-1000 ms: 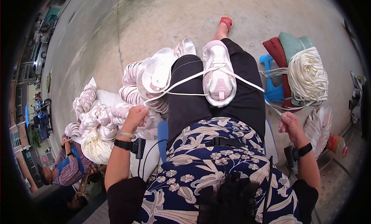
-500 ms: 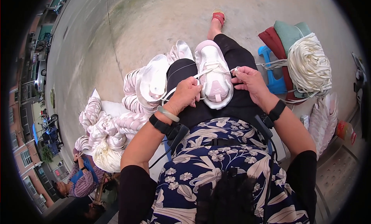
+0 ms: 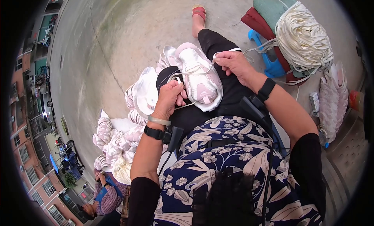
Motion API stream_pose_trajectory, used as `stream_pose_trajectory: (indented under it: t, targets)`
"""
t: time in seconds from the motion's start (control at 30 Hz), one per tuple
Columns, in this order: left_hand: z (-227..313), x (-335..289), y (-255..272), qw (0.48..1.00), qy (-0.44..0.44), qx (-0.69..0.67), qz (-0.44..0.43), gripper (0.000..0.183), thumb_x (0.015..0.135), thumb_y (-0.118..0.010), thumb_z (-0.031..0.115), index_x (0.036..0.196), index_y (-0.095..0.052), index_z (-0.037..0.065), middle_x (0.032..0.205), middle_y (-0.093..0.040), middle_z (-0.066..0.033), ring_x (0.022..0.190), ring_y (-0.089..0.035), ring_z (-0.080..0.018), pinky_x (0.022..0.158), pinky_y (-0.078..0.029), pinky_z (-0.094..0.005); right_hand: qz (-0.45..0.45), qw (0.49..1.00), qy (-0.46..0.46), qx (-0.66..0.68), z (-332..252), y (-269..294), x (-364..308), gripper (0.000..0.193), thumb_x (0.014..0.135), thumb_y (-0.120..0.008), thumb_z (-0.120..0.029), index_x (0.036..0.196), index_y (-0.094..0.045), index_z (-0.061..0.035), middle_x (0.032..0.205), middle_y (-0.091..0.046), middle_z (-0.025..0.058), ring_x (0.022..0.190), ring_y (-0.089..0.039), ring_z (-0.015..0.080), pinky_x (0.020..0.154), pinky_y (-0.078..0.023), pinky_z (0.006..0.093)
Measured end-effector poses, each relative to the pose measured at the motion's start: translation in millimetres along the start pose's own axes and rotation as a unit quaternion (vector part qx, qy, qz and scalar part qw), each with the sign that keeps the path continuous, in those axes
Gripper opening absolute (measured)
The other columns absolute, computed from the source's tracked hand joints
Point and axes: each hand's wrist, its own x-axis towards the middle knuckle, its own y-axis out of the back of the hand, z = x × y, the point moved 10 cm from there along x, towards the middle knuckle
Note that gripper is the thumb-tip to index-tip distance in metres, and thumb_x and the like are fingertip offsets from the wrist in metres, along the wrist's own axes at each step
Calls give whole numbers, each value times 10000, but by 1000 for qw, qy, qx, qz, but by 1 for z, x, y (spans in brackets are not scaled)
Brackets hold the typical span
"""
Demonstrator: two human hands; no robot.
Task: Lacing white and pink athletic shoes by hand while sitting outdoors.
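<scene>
A white and pink shoe upper (image 3: 197, 66) lies on my lap between my thighs, its pink heel tab toward me. A cream shoelace (image 3: 198, 73) crosses its eyelet area, with a loop at the left. My left hand (image 3: 170, 96) is closed beside the upper's left edge, pinching the lace. On the other side, my right hand (image 3: 235, 65) holds a stretch of the same lace between thumb and fingertips, drawn up to the right. Part of the lace passes behind my left fingers and is hidden.
Stacked shoe uppers (image 3: 146, 91) and bundled ones (image 3: 117, 142) are at my left. At my right, a big hank of cream laces (image 3: 304, 35) rests on green and red cloth over a blue stool (image 3: 272, 66). More uppers (image 3: 333, 103) stand behind it. Another person (image 3: 111, 193) sits at lower left.
The view has shifted, so shoe and hands appear further left. My right hand has moved upward from the upper, drawing the lace with it. My left hand keeps its pinch.
</scene>
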Motion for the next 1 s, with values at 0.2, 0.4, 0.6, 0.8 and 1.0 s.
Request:
stream_pose_trajectory:
  t: [0.2, 0.4, 0.6, 0.8, 1.0]
  targets:
    - [10, -5, -1, 997, -60, 8, 40, 188, 876, -554, 169, 722, -523, 66, 580, -515, -1, 383, -411, -48, 379, -373, -182, 9, 999, 25, -33, -1, -17, -17, 132, 805, -634, -138, 867, -656, -24, 694, -586, -7, 582, -502, 43, 492, -410, 185]
    - [20, -7, 2, 986, -135, -81, 62, 145, 866, -571, 126, 752, -539, 43, 611, -545, -16, 431, -462, -54, 430, -428, -183, -8, 1000, -12, -2, 10, -28, -14, 56, 804, -619, -75, 829, -620, -25, 702, -596, 15, 559, -527, 57, 489, -431, 192]
    - [16, -6, 12, 972, -170, -133, 88, 94, 851, -595, 102, 823, -566, 17, 693, -607, -60, 474, -519, -74, 503, -474, -205, 31, 996, 69, 39, -1, -31, 5, 75, 833, -607, -108, 831, -601, -33, 713, -598, 7, 603, -535, 50, 545, -425, 179]
    - [9, -2, 11, 981, -151, -108, 63, 103, 832, -613, 84, 881, -587, -3, 725, -625, -72, 496, -544, -79, 518, -492, -213, 56, 990, 127, -22, -8, -26, 16, 42, 829, -612, -88, 824, -594, -50, 703, -586, -13, 615, -518, 35, 548, -402, 171]
    - [13, 0, 10, 983, -156, -58, 73, 86, 839, -597, 77, 846, -576, -5, 702, -616, -73, 450, -517, -73, 462, -471, -195, 68, 986, 150, -7, -5, -25, 10, 73, 829, -602, -64, 767, -566, -51, 661, -517, -55, 589, -435, 15, 523, -344, 172]
